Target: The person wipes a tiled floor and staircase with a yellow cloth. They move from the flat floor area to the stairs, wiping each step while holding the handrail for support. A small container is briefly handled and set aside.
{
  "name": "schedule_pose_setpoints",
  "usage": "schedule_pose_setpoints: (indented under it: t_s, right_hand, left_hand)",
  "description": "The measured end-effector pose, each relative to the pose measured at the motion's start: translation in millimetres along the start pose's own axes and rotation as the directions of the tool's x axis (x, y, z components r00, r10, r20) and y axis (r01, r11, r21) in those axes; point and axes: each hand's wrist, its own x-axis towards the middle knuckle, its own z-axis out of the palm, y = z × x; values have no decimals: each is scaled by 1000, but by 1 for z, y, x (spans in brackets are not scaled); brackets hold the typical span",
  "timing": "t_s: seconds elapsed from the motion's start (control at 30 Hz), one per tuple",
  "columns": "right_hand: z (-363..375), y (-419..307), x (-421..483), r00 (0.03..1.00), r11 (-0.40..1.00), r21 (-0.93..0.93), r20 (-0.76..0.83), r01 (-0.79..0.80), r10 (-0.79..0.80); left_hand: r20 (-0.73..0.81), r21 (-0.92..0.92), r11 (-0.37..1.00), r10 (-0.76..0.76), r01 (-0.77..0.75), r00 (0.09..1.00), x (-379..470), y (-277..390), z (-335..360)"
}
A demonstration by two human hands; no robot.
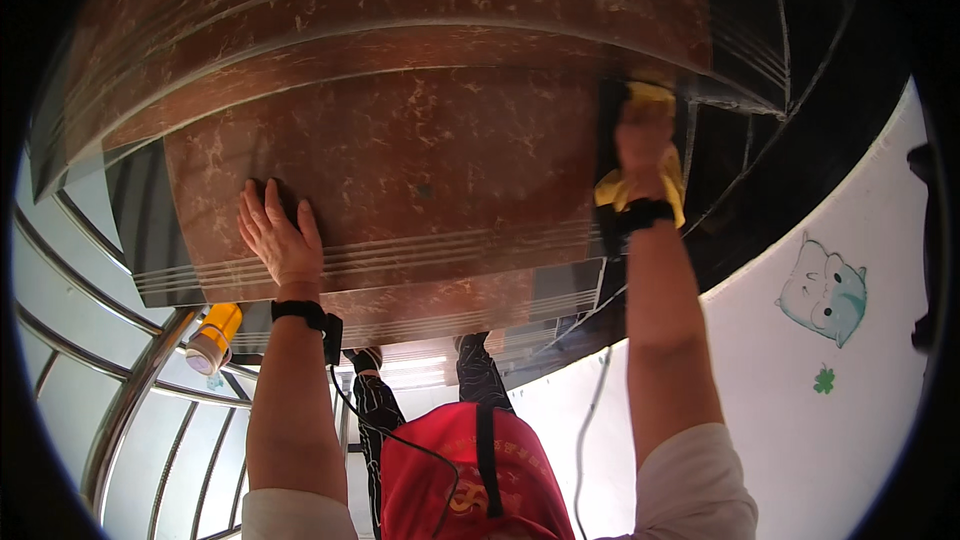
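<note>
Before me rises a staircase of polished brown stone with pale veins and dark borders. My left hand [283, 234] rests palm down, fingers spread, on the left part of a stair tread [450, 142], across its grooved front edge. At the right end of the same step, my right hand [643, 139] presses a yellow cloth [651, 95] on the dark border. The hand is blurred, and cloth shows above it and on both sides of the wrist. Part of the cloth is hidden under the hand.
A stainless steel railing [135, 397] curves along the left. Beside its post stands a bottle [214, 337] with an orange-yellow body and a pale end. The white wall [757, 390] at right bears a cartoon sticker [823, 291]. A cable [397, 435] runs from my left wrist over a red apron [465, 457].
</note>
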Motion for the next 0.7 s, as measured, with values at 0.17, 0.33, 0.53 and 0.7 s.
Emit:
schedule_pose_setpoints:
  t_s: [0.17, 0.33, 0.53, 0.7]
  right_hand:
    - [3, -133, -119, 935, 939, 7, -96, 343, -341]
    - [-12, -198, -220, 724, 640, 396, -102, 659, -683]
    - [-9, -120, -253, 719, 316, 744, -303, 588, -625]
    - [-23, -57, -212, 981, 604, 777, -185, 178, -51]
  left_hand:
    - [2, 6, 1000, 11, -11, 1000, 1, 1, 0]
    - [-17, 25, 1000, 14, -14, 1000, 2, 0, 0]
    - [3, -18, 1000, 7, -7, 1000, 1, 0, -2]
    - [-1, -16, 1000, 7, -7, 1000, 2, 2, -2]
